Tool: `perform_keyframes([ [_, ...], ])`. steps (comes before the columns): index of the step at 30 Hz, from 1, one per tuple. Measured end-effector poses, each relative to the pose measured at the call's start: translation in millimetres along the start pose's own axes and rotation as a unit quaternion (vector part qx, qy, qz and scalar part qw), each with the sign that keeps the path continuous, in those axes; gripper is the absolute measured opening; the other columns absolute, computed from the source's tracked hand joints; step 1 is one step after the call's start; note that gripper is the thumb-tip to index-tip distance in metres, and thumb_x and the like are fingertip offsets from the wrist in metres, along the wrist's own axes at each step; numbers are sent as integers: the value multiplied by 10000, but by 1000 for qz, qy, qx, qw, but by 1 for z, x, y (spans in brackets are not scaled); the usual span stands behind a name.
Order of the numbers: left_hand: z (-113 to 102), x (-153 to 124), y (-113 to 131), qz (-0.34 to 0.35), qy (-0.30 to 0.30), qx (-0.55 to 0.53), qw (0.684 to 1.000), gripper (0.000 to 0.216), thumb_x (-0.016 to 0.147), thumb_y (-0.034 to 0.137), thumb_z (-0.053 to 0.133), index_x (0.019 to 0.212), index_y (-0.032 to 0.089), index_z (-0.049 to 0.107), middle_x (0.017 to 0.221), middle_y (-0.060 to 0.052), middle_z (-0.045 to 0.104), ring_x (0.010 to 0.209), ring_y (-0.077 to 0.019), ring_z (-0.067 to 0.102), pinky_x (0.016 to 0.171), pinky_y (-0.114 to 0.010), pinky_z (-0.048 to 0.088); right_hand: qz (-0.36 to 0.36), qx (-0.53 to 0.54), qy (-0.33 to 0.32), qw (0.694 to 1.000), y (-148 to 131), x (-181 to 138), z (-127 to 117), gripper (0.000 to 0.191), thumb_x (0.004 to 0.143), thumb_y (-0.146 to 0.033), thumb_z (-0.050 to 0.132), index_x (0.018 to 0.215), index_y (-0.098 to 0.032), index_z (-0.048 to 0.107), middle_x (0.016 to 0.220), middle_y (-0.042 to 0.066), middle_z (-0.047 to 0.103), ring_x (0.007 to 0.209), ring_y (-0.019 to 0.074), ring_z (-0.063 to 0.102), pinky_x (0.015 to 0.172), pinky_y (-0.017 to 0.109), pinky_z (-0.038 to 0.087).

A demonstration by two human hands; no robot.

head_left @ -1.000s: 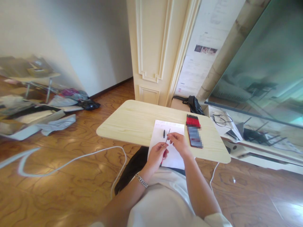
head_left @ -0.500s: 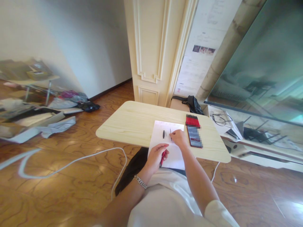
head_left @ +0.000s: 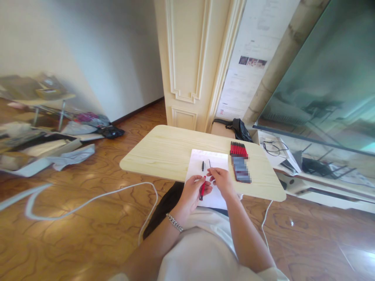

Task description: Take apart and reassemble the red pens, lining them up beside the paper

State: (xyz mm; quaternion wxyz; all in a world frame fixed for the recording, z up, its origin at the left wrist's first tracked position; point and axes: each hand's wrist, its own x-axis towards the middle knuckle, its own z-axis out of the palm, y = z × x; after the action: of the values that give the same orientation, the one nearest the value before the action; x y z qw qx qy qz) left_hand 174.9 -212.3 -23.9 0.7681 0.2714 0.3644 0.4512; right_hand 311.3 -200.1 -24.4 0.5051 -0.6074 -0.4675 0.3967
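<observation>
My left hand [head_left: 193, 191] is closed around a red pen barrel [head_left: 203, 189], which has a dark lower end and tilts slightly, with its upper end toward my right fingers. A thin dark pen refill [head_left: 209, 163] projects above the fingertips of my right hand [head_left: 218, 179]; they appear pinched on its lower part, which they hide. On the white paper [head_left: 195, 160] under both hands lies a short black pen part [head_left: 202, 166]. Just right of it is a small thin piece, possibly a spring, too small to make out.
Several red pens with black ends [head_left: 238, 149] lie in a row at the right of the pale wooden table [head_left: 164, 152]. Below them lies a phone [head_left: 241, 169]. A black bag [head_left: 241, 129] rests beyond the table, and a white cable [head_left: 117, 190] runs across the floor.
My right hand has come nearer to me and slightly left, beside the left hand. The red barrel has risen a little and turned more upright. The refill has shifted slightly left.
</observation>
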Motion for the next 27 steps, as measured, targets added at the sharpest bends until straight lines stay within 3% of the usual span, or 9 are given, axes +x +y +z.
perform_keyframes([
  [3,6,-3,2,17,17,35,999,279,716,344,716,792,167,514,611,-20,629,491,-131,601,507,-258,498,68,162,-58,983,5,-16,9,398,768,-502,595,902,-136,674,641,28,634,486,118,521,464,248,380],
  [6,8,-4,1,44,15,71,996,317,704,397,707,765,177,488,560,7,598,421,-110,549,415,-212,405,88,256,-117,956,5,-22,14,364,772,-476,602,897,-139,663,504,-33,521,402,116,472,438,267,392],
  [11,4,-4,-1,80,-9,111,991,296,742,410,656,753,190,458,519,25,568,390,-97,509,378,-198,314,95,278,-171,940,-1,-25,14,328,783,-446,585,859,-138,669,503,-17,532,405,145,518,428,283,418],
  [17,6,-8,1,87,-32,119,989,302,739,414,649,746,199,437,472,48,532,338,-84,448,357,-197,269,96,248,-139,954,6,-22,9,335,716,-413,666,887,-126,684,603,33,627,505,148,561,508,278,452],
  [20,6,-10,2,68,-39,145,986,334,746,463,636,844,191,469,501,35,567,347,-99,471,342,-191,258,55,194,-75,977,9,-7,0,337,693,-399,692,906,-138,689,731,50,670,559,119,555,548,256,440],
  [23,3,-10,1,57,-38,166,984,416,756,493,627,993,179,491,538,30,589,381,-114,511,339,-185,271,-9,40,16,999,6,16,-13,296,738,-378,637,917,-146,676,740,41,674,561,114,545,559,251,427],
  [25,1,-8,0,69,-43,164,983,468,759,495,629,1061,159,503,566,19,601,419,-119,541,369,-195,332,-31,-113,51,992,3,30,-20,229,773,-339,591,868,-152,684,742,42,683,609,132,578,599,254,429],
  [27,-1,-6,-1,81,-51,153,984,486,763,494,632,1079,140,526,608,-4,622,461,-128,570,412,-214,389,-40,-252,57,965,1,40,-24,194,791,-296,568,827,-162,703,776,52,699,711,159,617,662,258,426],
])
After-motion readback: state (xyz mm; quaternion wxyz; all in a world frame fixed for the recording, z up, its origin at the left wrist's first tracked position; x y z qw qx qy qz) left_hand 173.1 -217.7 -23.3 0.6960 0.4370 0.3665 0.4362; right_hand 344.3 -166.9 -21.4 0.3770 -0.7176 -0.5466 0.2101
